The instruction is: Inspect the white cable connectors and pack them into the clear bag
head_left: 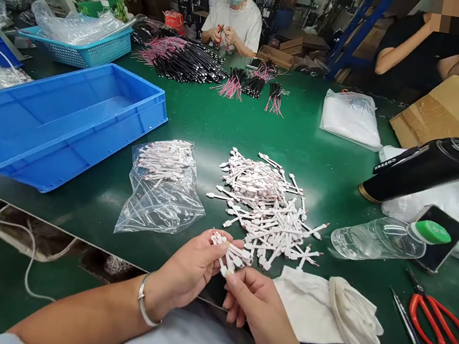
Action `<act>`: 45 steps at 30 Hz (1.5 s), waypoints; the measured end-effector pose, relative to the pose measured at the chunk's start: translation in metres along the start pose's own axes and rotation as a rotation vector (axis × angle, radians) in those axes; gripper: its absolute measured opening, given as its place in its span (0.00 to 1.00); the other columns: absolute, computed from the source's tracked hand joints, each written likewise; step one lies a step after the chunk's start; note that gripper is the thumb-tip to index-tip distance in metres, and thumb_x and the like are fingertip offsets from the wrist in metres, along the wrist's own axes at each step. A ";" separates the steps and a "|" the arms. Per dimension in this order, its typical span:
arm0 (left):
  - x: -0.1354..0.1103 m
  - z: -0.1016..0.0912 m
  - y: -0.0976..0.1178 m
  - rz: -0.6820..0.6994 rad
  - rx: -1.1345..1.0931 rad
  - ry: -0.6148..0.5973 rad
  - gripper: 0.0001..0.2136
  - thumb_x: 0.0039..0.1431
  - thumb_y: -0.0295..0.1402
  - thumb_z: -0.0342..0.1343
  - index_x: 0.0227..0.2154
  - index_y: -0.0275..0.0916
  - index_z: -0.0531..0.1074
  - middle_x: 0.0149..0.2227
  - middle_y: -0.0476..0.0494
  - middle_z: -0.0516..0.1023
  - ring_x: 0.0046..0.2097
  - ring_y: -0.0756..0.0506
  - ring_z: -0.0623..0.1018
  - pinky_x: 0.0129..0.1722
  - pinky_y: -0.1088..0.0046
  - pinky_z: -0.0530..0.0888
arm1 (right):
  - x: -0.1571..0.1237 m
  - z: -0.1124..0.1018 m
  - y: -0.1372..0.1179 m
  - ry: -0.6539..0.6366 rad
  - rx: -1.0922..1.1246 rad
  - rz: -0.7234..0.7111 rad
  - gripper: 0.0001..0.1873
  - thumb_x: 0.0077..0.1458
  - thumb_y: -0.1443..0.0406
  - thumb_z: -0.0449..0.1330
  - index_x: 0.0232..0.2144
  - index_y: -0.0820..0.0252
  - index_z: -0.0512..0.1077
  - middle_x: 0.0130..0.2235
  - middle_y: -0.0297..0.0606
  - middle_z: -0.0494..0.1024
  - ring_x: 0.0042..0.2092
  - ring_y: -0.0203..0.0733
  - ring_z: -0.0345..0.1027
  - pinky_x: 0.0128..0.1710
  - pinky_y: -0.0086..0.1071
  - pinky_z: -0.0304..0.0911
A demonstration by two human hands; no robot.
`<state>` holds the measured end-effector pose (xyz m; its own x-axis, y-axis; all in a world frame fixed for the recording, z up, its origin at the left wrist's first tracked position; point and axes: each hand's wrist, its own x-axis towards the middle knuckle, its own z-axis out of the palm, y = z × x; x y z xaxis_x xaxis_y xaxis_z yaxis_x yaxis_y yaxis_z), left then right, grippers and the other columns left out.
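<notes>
Fanning near the pile [286, 226], slim white connectors [234, 258] are filling the clasped left hand [191, 267], the right hand [256, 299] pinching one.

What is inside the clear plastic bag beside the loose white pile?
White cable pieces lie heaped in the far end of the clear plastic bag. The top ones cover whatever lies beneath, which cannot be seen.

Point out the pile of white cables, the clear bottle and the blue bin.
Pile of white cables [277, 225]: head view, middle of the heap.
Clear bottle [377, 239]: head view, its body.
Blue bin [105, 137]: head view, outer near wall.
</notes>
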<state>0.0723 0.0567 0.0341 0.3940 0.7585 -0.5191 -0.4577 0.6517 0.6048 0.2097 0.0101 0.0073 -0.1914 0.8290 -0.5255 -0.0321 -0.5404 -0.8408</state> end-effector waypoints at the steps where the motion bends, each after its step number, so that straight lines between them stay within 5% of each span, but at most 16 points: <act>1: 0.000 0.001 0.000 -0.005 -0.001 0.001 0.07 0.51 0.30 0.60 0.31 0.37 0.67 0.37 0.44 0.77 0.34 0.51 0.72 0.36 0.76 0.66 | 0.000 0.001 0.000 0.018 -0.025 0.000 0.23 0.47 0.47 0.59 0.22 0.62 0.64 0.17 0.29 0.70 0.16 0.27 0.60 0.14 0.20 0.50; 19: -0.002 -0.006 -0.003 0.037 0.108 -0.144 0.09 0.56 0.36 0.56 0.36 0.36 0.71 0.39 0.41 0.76 0.33 0.50 0.72 0.34 0.75 0.66 | -0.002 -0.001 0.000 0.040 -0.024 -0.031 0.23 0.49 0.47 0.57 0.24 0.62 0.65 0.19 0.29 0.69 0.17 0.28 0.61 0.14 0.20 0.51; 24: -0.008 -0.003 0.003 0.268 0.402 -0.117 0.10 0.56 0.36 0.56 0.38 0.38 0.74 0.41 0.41 0.77 0.41 0.46 0.73 0.46 0.70 0.65 | -0.010 -0.002 -0.003 -0.171 0.139 0.039 0.28 0.49 0.43 0.55 0.28 0.65 0.71 0.24 0.39 0.76 0.23 0.34 0.69 0.20 0.24 0.59; 29: -0.016 -0.001 0.007 0.503 0.838 -0.379 0.21 0.56 0.24 0.51 0.53 0.42 0.66 0.47 0.44 0.76 0.52 0.43 0.72 0.62 0.64 0.43 | -0.012 -0.002 -0.010 -0.379 0.425 -0.050 0.37 0.53 0.39 0.41 0.41 0.62 0.73 0.39 0.46 0.77 0.43 0.42 0.70 0.43 0.36 0.62; 34: -0.016 -0.004 0.007 0.607 1.083 -0.508 0.31 0.52 0.18 0.48 0.60 0.43 0.53 0.54 0.42 0.70 0.59 0.43 0.65 0.62 0.59 0.38 | -0.010 0.000 -0.013 -0.397 0.462 -0.078 0.21 0.57 0.51 0.52 0.39 0.60 0.74 0.34 0.40 0.77 0.37 0.37 0.70 0.40 0.32 0.61; 39: -0.022 -0.005 0.010 0.602 1.091 -0.555 0.39 0.50 0.24 0.59 0.62 0.41 0.47 0.56 0.35 0.66 0.61 0.40 0.61 0.62 0.56 0.36 | -0.010 0.000 -0.016 -0.429 0.421 -0.020 0.15 0.54 0.58 0.59 0.32 0.66 0.76 0.29 0.41 0.77 0.32 0.35 0.70 0.36 0.28 0.62; 42: -0.025 -0.008 0.014 0.593 0.947 -0.446 0.46 0.41 0.28 0.67 0.62 0.44 0.48 0.60 0.36 0.60 0.62 0.38 0.57 0.62 0.58 0.43 | -0.011 -0.001 -0.015 -0.391 0.444 0.062 0.16 0.53 0.58 0.60 0.36 0.67 0.75 0.31 0.42 0.78 0.30 0.35 0.72 0.33 0.27 0.64; 45: -0.019 -0.012 0.018 0.567 0.731 -0.096 0.34 0.51 0.32 0.60 0.60 0.44 0.53 0.55 0.38 0.68 0.56 0.41 0.67 0.56 0.66 0.60 | -0.010 -0.001 -0.010 -0.347 0.431 0.110 0.16 0.51 0.59 0.62 0.36 0.67 0.75 0.31 0.43 0.79 0.28 0.34 0.73 0.28 0.24 0.65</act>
<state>0.0467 0.0545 0.0475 0.3444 0.9388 0.0030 0.0013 -0.0036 1.0000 0.2130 0.0072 0.0208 -0.5251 0.7080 -0.4722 -0.3781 -0.6912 -0.6159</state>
